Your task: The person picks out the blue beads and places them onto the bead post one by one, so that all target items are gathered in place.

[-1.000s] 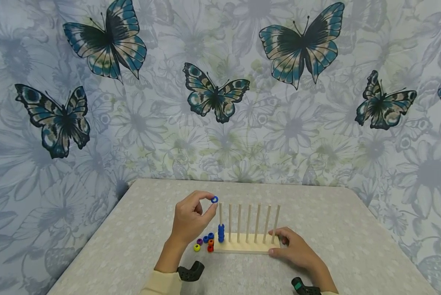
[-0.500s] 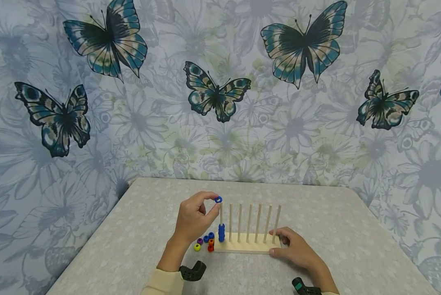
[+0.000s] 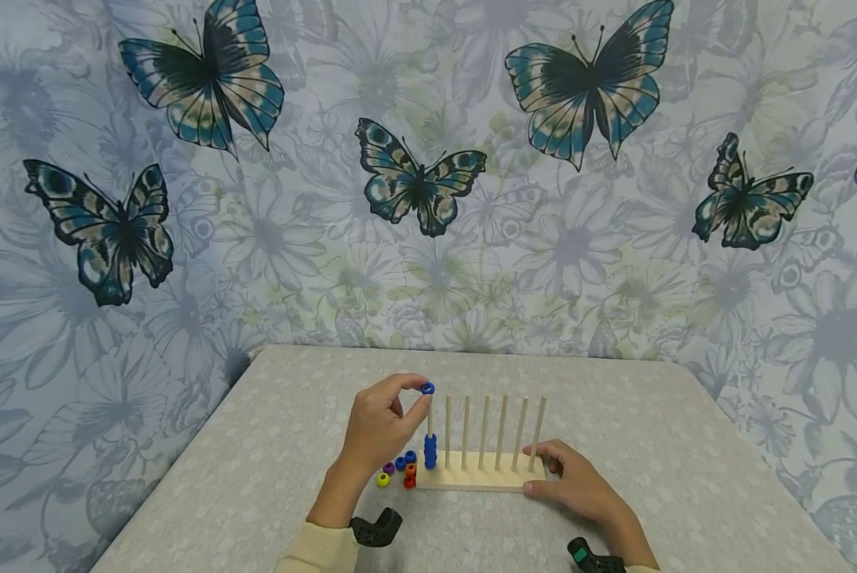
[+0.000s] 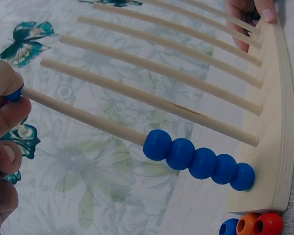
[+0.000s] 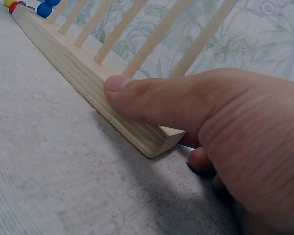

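Note:
Between thumb and forefinger, my left hand (image 3: pixel 381 418) pinches a blue bead (image 3: pixel 428 388) right at the tip of the leftmost wooden peg. In the left wrist view that bead (image 4: pixel 13 95) is mostly covered by the fingers, and the peg's end meets it. Lower on the same peg, several blue beads (image 4: pixel 203 163) are stacked down to the wooden base (image 4: pixel 272 127). My right hand (image 3: pixel 578 481) grips the base's right end, thumb (image 5: pixel 147 98) along the front edge and other fingers behind. The other upright pegs (image 3: pixel 485 430) carry no beads.
Loose beads lie on the table left of the base: a yellow one (image 3: pixel 383 480), a purple one (image 3: pixel 388 468), blue ones (image 3: pixel 400 462), an orange one (image 3: pixel 410 470) and a red one (image 3: pixel 409 481). A butterfly-patterned wall (image 3: pixel 428 294) stands behind the table (image 3: pixel 256 446).
My left hand has shifted slightly right, bringing the blue bead from beside the leftmost peg to its tip. The right hand has stayed on the base.

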{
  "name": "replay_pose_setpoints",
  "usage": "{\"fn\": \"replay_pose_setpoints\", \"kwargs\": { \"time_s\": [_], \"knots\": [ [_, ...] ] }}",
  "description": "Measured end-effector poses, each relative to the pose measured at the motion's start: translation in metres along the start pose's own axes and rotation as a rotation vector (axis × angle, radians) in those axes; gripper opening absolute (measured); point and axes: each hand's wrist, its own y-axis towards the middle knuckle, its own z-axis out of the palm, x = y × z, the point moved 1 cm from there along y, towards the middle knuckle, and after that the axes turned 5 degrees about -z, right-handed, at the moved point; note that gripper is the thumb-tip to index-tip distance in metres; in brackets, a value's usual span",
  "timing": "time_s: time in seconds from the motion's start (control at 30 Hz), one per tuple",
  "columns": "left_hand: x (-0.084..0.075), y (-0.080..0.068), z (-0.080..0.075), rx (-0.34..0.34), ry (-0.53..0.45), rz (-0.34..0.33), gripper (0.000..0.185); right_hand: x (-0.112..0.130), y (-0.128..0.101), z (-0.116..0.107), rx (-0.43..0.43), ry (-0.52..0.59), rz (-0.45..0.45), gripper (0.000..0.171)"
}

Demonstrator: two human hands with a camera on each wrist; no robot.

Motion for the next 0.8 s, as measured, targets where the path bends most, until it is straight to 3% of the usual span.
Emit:
{"fn": "replay_pose_setpoints", "kwargs": {
  "time_s": [0.8],
  "knots": [
    [0.0013,-0.0026,0.0022,0.046,0.002,-0.05,0.019,0.0027,0.0001,-0.0002,0.001,-0.004,0.02,0.054]
  ]
}}
